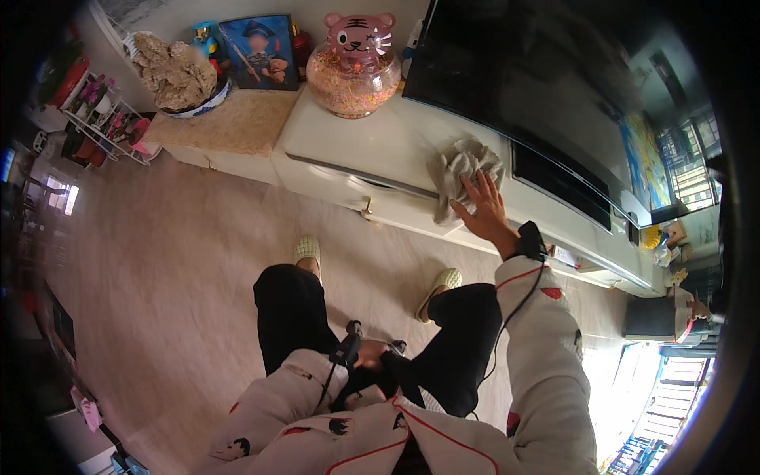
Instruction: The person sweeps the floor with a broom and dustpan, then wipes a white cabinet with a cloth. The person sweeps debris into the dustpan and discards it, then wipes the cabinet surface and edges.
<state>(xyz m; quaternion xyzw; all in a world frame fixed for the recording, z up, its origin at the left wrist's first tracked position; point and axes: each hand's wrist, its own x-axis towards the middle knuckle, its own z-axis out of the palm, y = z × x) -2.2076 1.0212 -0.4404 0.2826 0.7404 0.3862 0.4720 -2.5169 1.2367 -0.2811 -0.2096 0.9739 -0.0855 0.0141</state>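
Observation:
A crumpled grey-white cloth point(466, 163) lies on the white top of a low TV cabinet point(338, 142) and hangs over its front edge. My right hand point(484, 208) presses it against the cabinet, the fingers spread over its folds and the thumb towards its near side. A black band with a cable is around this wrist. In front of my lap is my left hand point(371, 354), partly hidden by dark straps and equipment. Whether it grips anything cannot be made out. To the right of the cloth, a black soundbar-like panel point(558, 184) sits below a large television point(522, 89).
A glass bowl point(354, 86) of small colourful pieces, with a pink tiger-face figure point(359, 44), stands left of the television. Further left are a framed picture point(259, 53), a rough rock point(172, 71) in a dish and a plant stand point(107, 133). Brass-coloured handles point(367, 208) project from the drawers.

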